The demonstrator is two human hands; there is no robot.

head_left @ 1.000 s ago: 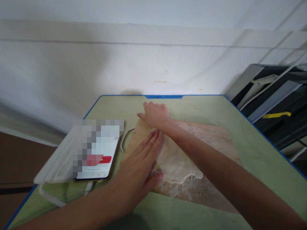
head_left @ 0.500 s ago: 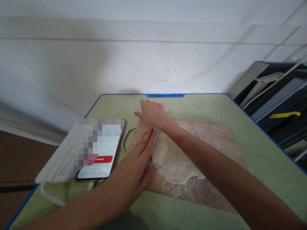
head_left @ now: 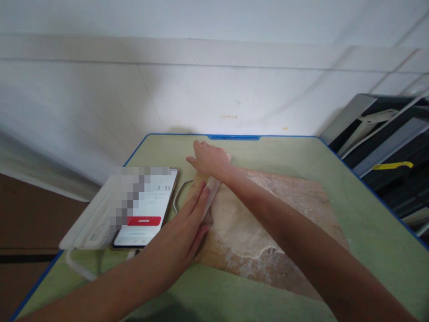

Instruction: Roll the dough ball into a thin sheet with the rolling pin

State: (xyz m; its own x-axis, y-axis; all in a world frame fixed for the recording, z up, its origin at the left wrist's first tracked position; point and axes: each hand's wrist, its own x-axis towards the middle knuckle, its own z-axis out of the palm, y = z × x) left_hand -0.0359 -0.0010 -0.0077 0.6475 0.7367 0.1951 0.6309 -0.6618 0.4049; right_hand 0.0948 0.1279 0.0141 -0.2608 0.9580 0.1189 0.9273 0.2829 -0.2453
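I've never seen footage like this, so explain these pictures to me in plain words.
There is no machine here: you are seeing a person's two bare hands. The view comes from one camera worn on the head, looking forward and down. On a green, blue-edged table lies a floured board with a flattened sheet of dough. The left hand is stretched out against a pale rod, apparently a rolling pin, along the dough's left side. The right hand is over the rod's far end; its grip is hidden. Left of the board sits a lit phone.
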